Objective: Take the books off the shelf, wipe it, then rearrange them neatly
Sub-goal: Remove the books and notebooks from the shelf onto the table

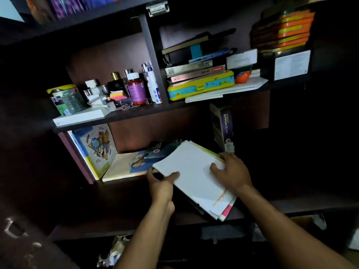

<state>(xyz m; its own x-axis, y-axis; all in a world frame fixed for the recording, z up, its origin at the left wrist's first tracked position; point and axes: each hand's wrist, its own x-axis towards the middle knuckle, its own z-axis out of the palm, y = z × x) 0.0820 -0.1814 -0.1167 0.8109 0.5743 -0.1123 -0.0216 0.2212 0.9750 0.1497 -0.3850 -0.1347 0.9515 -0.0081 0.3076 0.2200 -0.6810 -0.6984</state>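
Lower shelf (136, 193), dark wood, contents listed left to right.

Cartoon-cover book (97, 150): upright, leaning against the shelf's left wall. 
Flat book with blue and cream cover (126, 166): lying on the shelf floor at the left, just beside the cartoon book. 
Dark green book (157, 150): lying toward the back, partly under the stack. 
Left hand (161, 183): grip grasping the stack's near-left edge, thumb on the top sheet, fingers curled beneath. 
Stack of white-covered books (194, 177): lying tilted across the shelf's front edge, its near corner overhanging; pink and green edges show beneath the top cover. The stack sits between the two grips, both touching it. 
Right hand (233, 171): grip grasping the stack's far-right edge, fingers bent down on the top cover. 
Purple book (223, 127): upright at the back right, just behind the right hand.
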